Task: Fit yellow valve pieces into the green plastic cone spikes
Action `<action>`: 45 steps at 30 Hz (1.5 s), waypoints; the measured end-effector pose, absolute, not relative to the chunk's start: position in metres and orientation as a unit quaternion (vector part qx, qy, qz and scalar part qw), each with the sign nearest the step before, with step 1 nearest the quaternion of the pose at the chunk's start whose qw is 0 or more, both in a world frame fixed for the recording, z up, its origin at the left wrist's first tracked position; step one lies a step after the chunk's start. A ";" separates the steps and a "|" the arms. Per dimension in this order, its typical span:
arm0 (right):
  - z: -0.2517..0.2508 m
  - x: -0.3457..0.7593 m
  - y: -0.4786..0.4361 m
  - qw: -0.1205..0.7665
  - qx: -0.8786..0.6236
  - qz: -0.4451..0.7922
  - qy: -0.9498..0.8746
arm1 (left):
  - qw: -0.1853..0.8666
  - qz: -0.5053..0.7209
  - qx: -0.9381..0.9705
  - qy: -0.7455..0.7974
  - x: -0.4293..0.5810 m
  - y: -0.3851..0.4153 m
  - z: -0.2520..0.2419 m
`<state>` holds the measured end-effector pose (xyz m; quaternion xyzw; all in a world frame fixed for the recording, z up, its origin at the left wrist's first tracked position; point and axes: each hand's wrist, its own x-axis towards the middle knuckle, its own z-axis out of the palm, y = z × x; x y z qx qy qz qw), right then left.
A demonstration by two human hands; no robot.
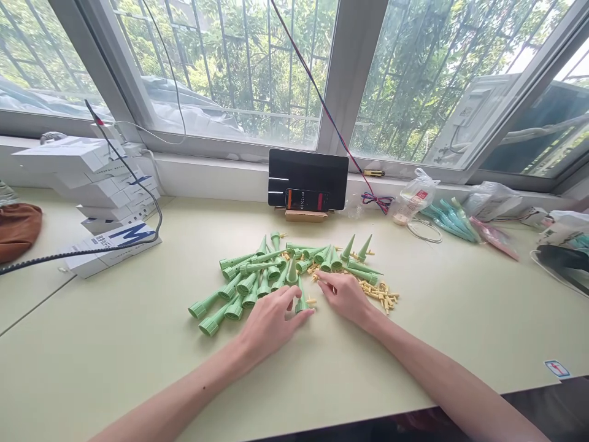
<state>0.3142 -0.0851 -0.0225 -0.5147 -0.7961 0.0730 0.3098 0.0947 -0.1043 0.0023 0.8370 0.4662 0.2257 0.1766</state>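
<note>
My left hand [276, 316] is curled around the base of a green plastic watering spike [301, 302]; a small yellow peg sticks out of the spike's right side. The thumb lies across the front of its base, and the curled fingers hide part of it. My right hand [345, 294] is closed, with thumb and fingertips pinching a small yellow valve piece [315, 278] just right of that spike. Around my left hand lies a heap of similar green spikes [248, 282], with wide ribbed caps. Loose yellow valve pieces [384, 296] are piled beyond my right hand.
A phone [306, 200] showing a timer leans on a black tablet [308, 172] on a cardboard stand [306, 216]. White boxes [105, 178] are stacked at left, with a black cable [92, 250] crossing them. Plastic bags [416, 196] and teal packets [453, 220] lie along the windowsill at right.
</note>
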 end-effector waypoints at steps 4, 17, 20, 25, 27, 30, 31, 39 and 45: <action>-0.020 0.313 -0.086 0.276 -0.522 0.047 -0.806 | 0.189 0.273 0.823 0.460 0.095 -0.104 0.002; -0.014 0.313 -0.090 0.243 -0.526 0.058 -0.813 | 0.208 0.338 0.798 0.454 0.095 -0.106 0.007; -0.013 0.313 -0.092 0.255 -0.538 0.077 -0.799 | 0.203 0.349 0.801 0.442 0.094 -0.105 0.006; -0.012 0.311 -0.095 0.271 -0.545 0.101 -0.787 | 0.220 0.363 0.800 0.424 0.095 -0.104 0.006; -0.011 0.311 -0.097 0.295 -0.536 0.110 -0.784 | 0.230 0.364 0.797 0.424 0.096 -0.106 0.008; -0.008 0.311 -0.100 0.347 -0.508 0.135 -0.777 | 0.230 0.366 0.800 0.415 0.098 -0.107 0.010; -0.007 0.310 -0.101 0.363 -0.495 0.146 -0.776 | 0.229 0.366 0.802 0.413 0.098 -0.107 0.010; -0.003 0.304 -0.112 0.398 -0.403 0.170 -0.806 | 0.238 0.368 0.807 0.396 0.098 -0.106 0.008; -0.003 0.304 -0.113 0.386 -0.372 0.153 -0.830 | 0.261 0.355 0.817 0.371 0.098 -0.107 0.008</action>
